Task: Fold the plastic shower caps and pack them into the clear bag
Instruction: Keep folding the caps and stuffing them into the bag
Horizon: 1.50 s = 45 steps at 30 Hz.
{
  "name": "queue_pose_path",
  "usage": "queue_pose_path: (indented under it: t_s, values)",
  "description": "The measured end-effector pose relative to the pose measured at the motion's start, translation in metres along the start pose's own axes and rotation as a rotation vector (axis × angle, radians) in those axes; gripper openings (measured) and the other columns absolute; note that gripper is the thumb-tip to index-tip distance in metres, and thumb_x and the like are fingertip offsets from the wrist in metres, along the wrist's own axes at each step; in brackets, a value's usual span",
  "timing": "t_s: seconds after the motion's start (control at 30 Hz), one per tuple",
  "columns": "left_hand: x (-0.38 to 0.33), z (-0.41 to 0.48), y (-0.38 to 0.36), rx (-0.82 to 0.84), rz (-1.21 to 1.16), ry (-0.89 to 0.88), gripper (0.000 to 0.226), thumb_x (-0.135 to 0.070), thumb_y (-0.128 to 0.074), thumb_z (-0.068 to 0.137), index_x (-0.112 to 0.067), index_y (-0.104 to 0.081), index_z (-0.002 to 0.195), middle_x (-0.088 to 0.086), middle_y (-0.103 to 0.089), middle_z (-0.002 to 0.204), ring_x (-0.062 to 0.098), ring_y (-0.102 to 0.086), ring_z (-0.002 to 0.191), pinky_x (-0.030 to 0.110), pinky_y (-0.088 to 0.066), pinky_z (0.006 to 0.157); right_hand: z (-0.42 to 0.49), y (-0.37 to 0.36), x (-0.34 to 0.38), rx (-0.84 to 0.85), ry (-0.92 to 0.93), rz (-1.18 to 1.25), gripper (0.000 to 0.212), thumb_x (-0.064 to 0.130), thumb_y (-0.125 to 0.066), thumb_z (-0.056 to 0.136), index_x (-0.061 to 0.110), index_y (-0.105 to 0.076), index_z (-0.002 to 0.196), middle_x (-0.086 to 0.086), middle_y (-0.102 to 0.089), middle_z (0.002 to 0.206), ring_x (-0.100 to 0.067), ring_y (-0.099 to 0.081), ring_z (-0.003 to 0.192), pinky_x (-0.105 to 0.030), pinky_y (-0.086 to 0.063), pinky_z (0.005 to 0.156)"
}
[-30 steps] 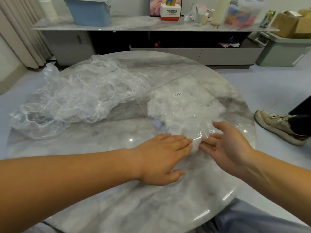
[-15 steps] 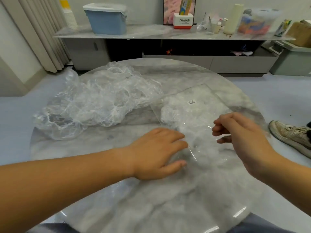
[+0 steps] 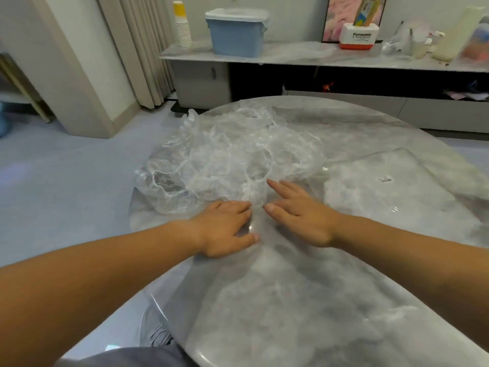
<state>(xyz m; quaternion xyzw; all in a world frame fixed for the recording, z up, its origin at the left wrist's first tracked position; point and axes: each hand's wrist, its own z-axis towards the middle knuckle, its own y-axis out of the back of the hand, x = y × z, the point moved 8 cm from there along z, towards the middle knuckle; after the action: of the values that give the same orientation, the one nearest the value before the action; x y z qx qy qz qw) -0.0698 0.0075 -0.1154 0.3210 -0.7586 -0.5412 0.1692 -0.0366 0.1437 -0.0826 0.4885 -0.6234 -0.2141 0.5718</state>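
A loose heap of clear crinkled shower caps (image 3: 227,157) lies on the far left part of the round marble table (image 3: 304,300). The clear bag (image 3: 391,181), flat, with a small white label and white folded caps inside, lies to the right. My left hand (image 3: 227,229) rests flat on the table at the heap's near edge, fingers extended. My right hand (image 3: 299,210) is just right of it, fingers straight and pointing at the heap, fingertips touching its near edge. Neither hand holds anything.
Behind the table runs a low marble sideboard (image 3: 291,54) with a blue lidded bin (image 3: 235,33), stacked paper cups (image 3: 182,27), a Panasonic box (image 3: 358,37) and other clutter. Curtains and a wall corner stand at the left. The table's left edge drops to grey floor.
Both hands left the clear bag and moved left to the near edge of the shower cap heap. The right hand's curled fingers straightened. The view swung left.
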Motion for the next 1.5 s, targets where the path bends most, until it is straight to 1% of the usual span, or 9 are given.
queue_pose_path:
  t_s: [0.17, 0.3, 0.43, 0.57, 0.83, 0.97, 1.13, 1.3, 1.5]
  values:
    - [-0.04, -0.04, 0.003, -0.125, -0.014, -0.256, 0.057, -0.05, -0.041, 0.101, -0.013, -0.05, 0.143, 0.004, -0.044, 0.151, 0.022, -0.043, 0.135, 0.038, -0.033, 0.114, -0.024, -0.025, -0.008, 0.138, 0.088, -0.257, 0.065, 0.064, -0.023, 0.1, 0.029, -0.046, 0.15, 0.008, 0.002, 0.17, -0.005, 0.017, 0.153, -0.034, -0.002, 0.127]
    - [-0.065, -0.08, -0.005, -0.149, -0.154, -0.402, 0.04, -0.04, -0.047, 0.101, -0.019, -0.059, 0.132, -0.002, -0.054, 0.138, 0.015, -0.05, 0.122, 0.033, -0.043, 0.103, -0.052, -0.035, 0.01, 0.121, 0.235, -0.302, 0.081, 0.076, -0.013, 0.093, 0.024, -0.061, 0.133, 0.001, -0.036, 0.16, -0.011, -0.02, 0.151, -0.032, -0.023, 0.123]
    - [-0.027, -0.09, 0.013, -0.505, -0.154, -0.138, 0.048, -0.05, -0.041, 0.097, -0.024, -0.049, 0.137, 0.005, -0.038, 0.154, 0.022, -0.036, 0.14, 0.037, -0.033, 0.113, -0.085, -0.045, 0.024, 0.115, 0.316, -0.286, 0.06, 0.061, -0.028, 0.098, 0.019, -0.066, 0.119, -0.002, -0.058, 0.134, -0.017, -0.047, 0.132, -0.035, -0.042, 0.106]
    - [0.013, -0.071, 0.001, -0.32, -0.231, 0.076, 0.068, -0.064, -0.026, 0.094, -0.027, -0.035, 0.15, -0.003, -0.026, 0.162, 0.015, -0.019, 0.149, 0.03, -0.018, 0.12, -0.11, -0.051, 0.018, 0.116, 0.318, -0.272, 0.05, 0.058, -0.033, 0.101, 0.022, -0.064, 0.118, 0.006, -0.059, 0.137, -0.011, -0.04, 0.141, -0.028, -0.034, 0.114]
    - [-0.014, -0.052, 0.01, -0.308, -0.149, -0.024, 0.06, -0.054, -0.03, 0.096, -0.033, -0.035, 0.152, -0.006, -0.01, 0.168, 0.012, 0.0, 0.154, 0.032, 0.006, 0.119, -0.15, -0.063, 0.034, 0.145, 0.474, -0.153, 0.028, 0.036, -0.055, 0.1, 0.014, -0.069, 0.108, 0.002, -0.069, 0.115, -0.02, -0.06, 0.121, -0.025, -0.027, 0.118]
    - [-0.055, -0.081, 0.05, -0.586, -0.071, -0.281, 0.025, -0.037, -0.051, 0.09, -0.03, -0.065, 0.109, 0.0, -0.044, 0.149, 0.024, -0.034, 0.141, 0.045, -0.019, 0.112, -0.16, -0.047, 0.019, -0.015, 0.417, 0.003, 0.039, 0.039, -0.054, 0.101, 0.017, -0.065, 0.131, 0.009, -0.054, 0.148, -0.002, -0.045, 0.139, -0.022, -0.036, 0.113]
    - [-0.086, -0.098, 0.02, -0.078, -0.415, -0.409, 0.019, -0.051, -0.067, 0.087, -0.033, -0.067, 0.092, -0.024, -0.046, 0.146, -0.008, -0.036, 0.137, 0.019, -0.026, 0.113, -0.159, -0.031, 0.0, -0.161, 0.233, 0.18, 0.048, 0.055, -0.045, 0.1, 0.027, -0.063, 0.134, 0.023, -0.054, 0.137, 0.0, -0.052, 0.129, -0.02, -0.042, 0.105]
    - [-0.074, -0.093, -0.004, -0.141, -0.437, -0.209, 0.055, -0.057, -0.079, 0.077, -0.043, -0.042, 0.114, -0.026, -0.056, 0.122, -0.01, -0.053, 0.112, 0.012, -0.044, 0.093, -0.162, -0.04, -0.012, -0.1, 0.084, 0.221, 0.043, 0.062, -0.048, 0.088, 0.042, -0.065, 0.123, 0.03, -0.063, 0.118, 0.004, -0.061, 0.111, -0.019, -0.048, 0.095]
    - [-0.088, -0.096, -0.014, -0.176, -0.236, -0.351, 0.018, -0.044, -0.056, 0.094, -0.035, -0.067, 0.104, -0.019, -0.065, 0.1, -0.001, -0.058, 0.09, 0.024, -0.052, 0.076, -0.169, -0.051, -0.013, -0.12, 0.071, 0.171, 0.036, 0.058, -0.068, 0.083, 0.038, -0.047, 0.106, 0.021, -0.065, 0.107, -0.001, -0.063, 0.094, -0.025, -0.051, 0.084]
